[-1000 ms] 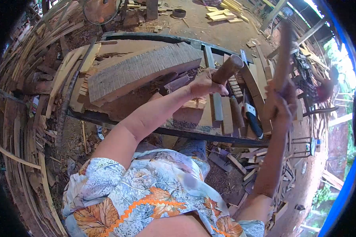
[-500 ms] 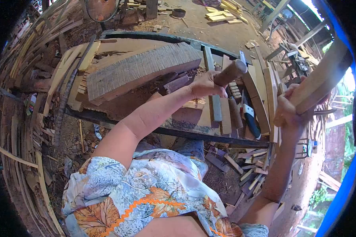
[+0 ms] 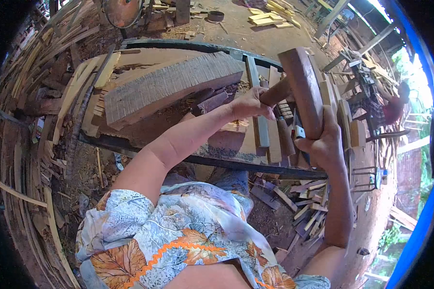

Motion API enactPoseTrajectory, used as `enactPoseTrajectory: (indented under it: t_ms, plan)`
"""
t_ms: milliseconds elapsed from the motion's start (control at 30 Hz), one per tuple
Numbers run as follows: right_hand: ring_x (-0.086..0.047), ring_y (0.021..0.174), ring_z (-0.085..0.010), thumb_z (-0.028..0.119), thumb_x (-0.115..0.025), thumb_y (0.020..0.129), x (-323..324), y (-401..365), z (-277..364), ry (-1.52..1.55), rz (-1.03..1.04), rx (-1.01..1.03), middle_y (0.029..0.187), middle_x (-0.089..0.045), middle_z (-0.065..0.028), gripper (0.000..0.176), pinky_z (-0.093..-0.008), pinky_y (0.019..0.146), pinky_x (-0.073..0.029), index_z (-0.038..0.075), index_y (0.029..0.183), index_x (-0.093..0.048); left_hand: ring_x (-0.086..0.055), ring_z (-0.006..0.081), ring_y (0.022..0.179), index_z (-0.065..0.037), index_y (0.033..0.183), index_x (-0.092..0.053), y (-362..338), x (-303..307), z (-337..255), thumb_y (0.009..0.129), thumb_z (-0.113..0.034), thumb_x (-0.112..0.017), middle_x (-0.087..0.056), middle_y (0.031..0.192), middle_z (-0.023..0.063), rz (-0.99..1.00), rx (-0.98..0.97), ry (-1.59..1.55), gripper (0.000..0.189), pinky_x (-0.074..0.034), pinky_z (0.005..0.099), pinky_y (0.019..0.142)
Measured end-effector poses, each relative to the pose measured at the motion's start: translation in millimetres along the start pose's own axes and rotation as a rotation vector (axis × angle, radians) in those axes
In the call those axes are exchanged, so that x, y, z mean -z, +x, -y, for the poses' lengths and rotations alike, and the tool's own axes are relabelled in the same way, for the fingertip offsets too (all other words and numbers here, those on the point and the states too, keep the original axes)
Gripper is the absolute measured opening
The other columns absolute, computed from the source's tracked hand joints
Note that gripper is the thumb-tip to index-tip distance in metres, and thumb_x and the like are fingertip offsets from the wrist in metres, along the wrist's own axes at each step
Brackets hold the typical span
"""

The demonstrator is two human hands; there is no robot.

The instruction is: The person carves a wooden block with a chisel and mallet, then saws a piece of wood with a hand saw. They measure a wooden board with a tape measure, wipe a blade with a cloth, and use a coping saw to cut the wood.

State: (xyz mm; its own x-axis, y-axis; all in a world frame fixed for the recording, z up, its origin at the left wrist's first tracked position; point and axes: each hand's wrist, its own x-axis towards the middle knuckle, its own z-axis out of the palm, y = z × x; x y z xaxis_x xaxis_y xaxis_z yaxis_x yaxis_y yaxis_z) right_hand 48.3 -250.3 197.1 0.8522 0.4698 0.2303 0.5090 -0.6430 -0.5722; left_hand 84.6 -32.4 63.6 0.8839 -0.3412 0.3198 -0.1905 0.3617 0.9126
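gripping round stick (image 3: 276, 93) in curled fingers of left hand (image 3: 251, 103) | holding brown block (image 3: 304, 91) by low end in closed right hand (image 3: 327, 140) | crossing stick's far end with block above table (image 3: 294, 171), can't tell if touching | with big wood chunk (image 3: 173, 86) lying left of hands

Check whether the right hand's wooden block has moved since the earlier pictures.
Yes: the wooden block has moved left, nearer the large grooved timber.
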Motion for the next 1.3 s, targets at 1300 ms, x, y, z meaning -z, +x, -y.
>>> enactPoseTrajectory:
  t_ms: [1300]
  plan:
    - [-0.054,0.079,-0.0221,0.009,-0.074,0.048,-9,-21,-2,0.225,0.04,-0.296,0.083,-0.054,-0.0088,0.055,-0.0337,0.076,-0.044,0.003,0.096,-0.048,-0.052,0.0058,0.064,-0.008,0.074,-0.055,3,3,-4,0.064,-0.019,-0.076,-0.05,0.065,-0.0037,0.069,0.122,0.056,0.026,-0.044,0.0243,0.058]
